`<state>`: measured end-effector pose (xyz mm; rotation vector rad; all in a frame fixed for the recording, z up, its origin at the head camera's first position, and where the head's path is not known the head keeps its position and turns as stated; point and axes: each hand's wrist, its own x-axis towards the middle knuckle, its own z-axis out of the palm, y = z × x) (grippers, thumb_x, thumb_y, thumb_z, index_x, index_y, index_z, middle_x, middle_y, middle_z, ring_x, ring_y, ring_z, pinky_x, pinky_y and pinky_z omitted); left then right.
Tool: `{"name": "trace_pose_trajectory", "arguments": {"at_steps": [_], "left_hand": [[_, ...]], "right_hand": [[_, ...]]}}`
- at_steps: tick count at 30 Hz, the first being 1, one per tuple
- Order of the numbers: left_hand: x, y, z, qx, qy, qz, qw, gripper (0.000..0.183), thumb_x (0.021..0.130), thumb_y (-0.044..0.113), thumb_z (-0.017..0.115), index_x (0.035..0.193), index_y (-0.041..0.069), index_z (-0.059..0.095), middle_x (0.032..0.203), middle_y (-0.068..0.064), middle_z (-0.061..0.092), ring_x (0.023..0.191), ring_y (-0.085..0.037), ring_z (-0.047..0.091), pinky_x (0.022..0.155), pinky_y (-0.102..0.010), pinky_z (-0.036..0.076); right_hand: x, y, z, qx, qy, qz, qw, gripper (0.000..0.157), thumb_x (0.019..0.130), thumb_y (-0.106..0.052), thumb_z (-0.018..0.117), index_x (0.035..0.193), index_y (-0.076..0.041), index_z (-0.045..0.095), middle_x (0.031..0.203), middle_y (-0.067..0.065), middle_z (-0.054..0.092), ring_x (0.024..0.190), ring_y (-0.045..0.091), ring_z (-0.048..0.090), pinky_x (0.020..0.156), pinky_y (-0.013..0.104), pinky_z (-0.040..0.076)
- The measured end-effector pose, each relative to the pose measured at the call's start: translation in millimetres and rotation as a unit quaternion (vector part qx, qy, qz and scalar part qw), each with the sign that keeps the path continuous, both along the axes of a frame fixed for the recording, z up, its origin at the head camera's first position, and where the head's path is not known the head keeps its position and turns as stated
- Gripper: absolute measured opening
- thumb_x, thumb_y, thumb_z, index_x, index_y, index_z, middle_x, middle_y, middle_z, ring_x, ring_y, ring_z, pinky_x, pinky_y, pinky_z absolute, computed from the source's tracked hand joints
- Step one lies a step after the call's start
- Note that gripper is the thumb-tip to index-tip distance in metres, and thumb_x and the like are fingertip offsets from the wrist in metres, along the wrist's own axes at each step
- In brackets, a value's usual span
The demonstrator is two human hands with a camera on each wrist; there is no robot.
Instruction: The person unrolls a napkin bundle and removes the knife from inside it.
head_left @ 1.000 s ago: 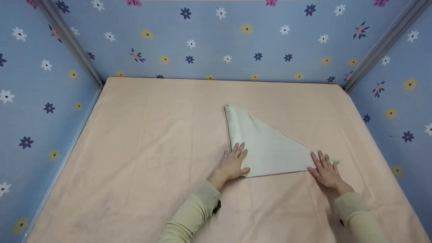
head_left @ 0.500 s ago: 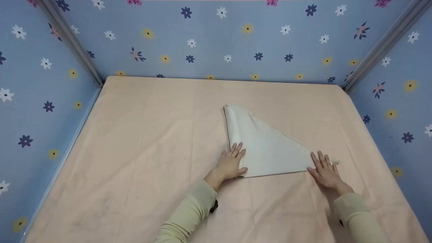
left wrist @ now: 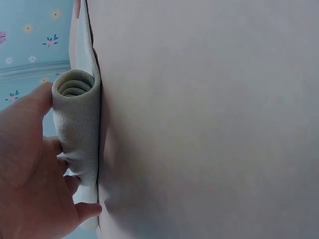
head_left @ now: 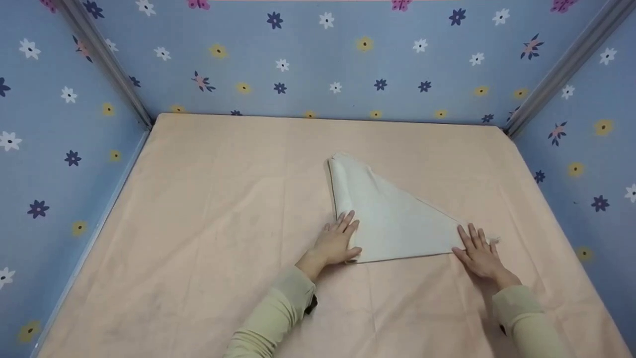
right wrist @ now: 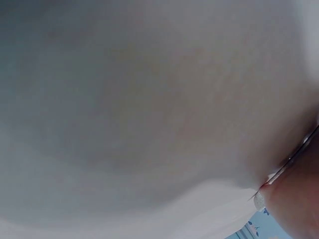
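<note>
A pale grey-green cloth [head_left: 397, 214], roughly triangular, lies on the table, its left side rolled. In the left wrist view the roll's end [left wrist: 77, 87] shows coiled layers. My left hand [head_left: 334, 246] rests over the cloth's near left corner, fingers spread forward; the thumb touches the roll's end. From the left wrist, its fingers [left wrist: 72, 181] lie along the roll. Flat on the cloth's narrow right end is my right hand [head_left: 479, 256], fingers straight and spread. A small frayed tip [head_left: 494, 240] sticks out beside it. The right wrist view is blurred, with part of that hand [right wrist: 296, 199] at its lower right.
A peach cover [head_left: 223, 199] with faint creases spreads over the table. Blue flowered panels [head_left: 318, 59] stand along the back and both sides, with grey metal posts [head_left: 102, 59] at the corners. Light green sleeves [head_left: 278, 308] cover both forearms.
My left hand has slid slightly left, and the cloth's rolled left edge has shifted a little left with it. The right hand stays in place.
</note>
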<state>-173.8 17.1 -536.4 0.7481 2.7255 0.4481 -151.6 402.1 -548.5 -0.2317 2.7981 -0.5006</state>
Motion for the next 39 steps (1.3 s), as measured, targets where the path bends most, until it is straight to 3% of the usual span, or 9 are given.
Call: {"name": "trace_pose_trajectory", "arguments": {"at_steps": [15, 39], "left_hand": [[1.5, -9, 2.5, 0.014, -0.016, -0.001, 0.9998, 0.071, 0.088, 0.049, 0.043, 0.142, 0.012, 0.018, 0.149, -0.005, 0.000, 0.134, -0.024, 0.003, 0.102, -0.049, 0.018], [3.5, -21, 3.0, 0.014, -0.010, 0.002, 0.9999, 0.071, 0.087, 0.048, 0.045, 0.143, 0.013, 0.018, 0.149, -0.005, 0.002, 0.134, -0.023, 0.005, 0.102, -0.049, 0.019]], "right_hand": [[1.6, -1, 3.0, -0.021, 0.006, 0.006, 1.000, 0.065, 0.095, -0.038, 0.034, 0.141, -0.005, 0.004, 0.143, 0.026, -0.009, 0.127, 0.044, -0.012, 0.094, 0.061, -0.013], [1.8, -2, 3.3, -0.004, 0.007, 0.001, 1.000, 0.066, 0.095, -0.039, 0.034, 0.141, -0.003, 0.004, 0.143, 0.027, -0.007, 0.128, 0.044, -0.011, 0.094, 0.062, -0.012]]}}
